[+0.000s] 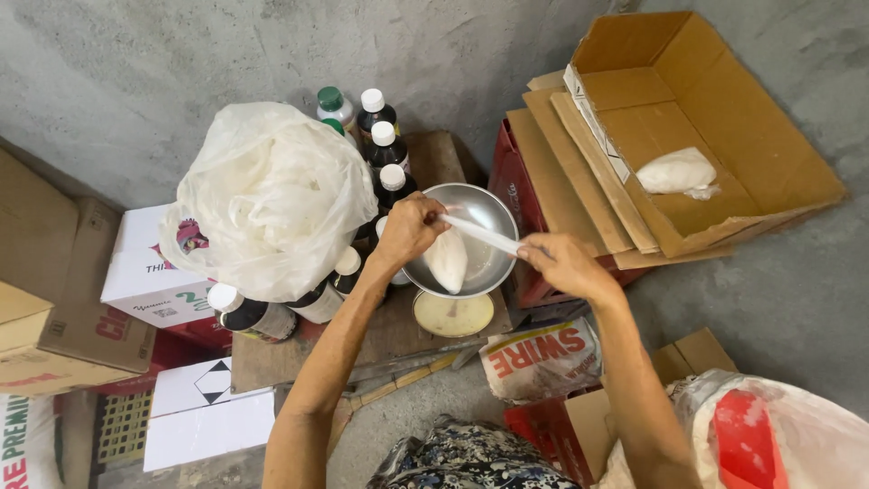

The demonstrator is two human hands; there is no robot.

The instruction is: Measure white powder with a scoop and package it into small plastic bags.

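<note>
A small clear plastic bag [450, 260] filled with white powder hangs over a round metal scale pan [489, 217]. My left hand [409, 228] pinches the bag's stretched neck at one end. At the other end my right hand [561, 263] pulls the same neck taut to the right. The pan sits on a scale with a yellowish dial [453, 315], on a wooden stand [299, 358].
A big white plastic sack [272, 195] of powder bulges left of the pan, ringed by dark bottles [385, 145] with white caps. An open cardboard box [724, 118] at right holds one filled bag [677, 172]. Red crates [518, 181], cartons and sacks crowd the floor.
</note>
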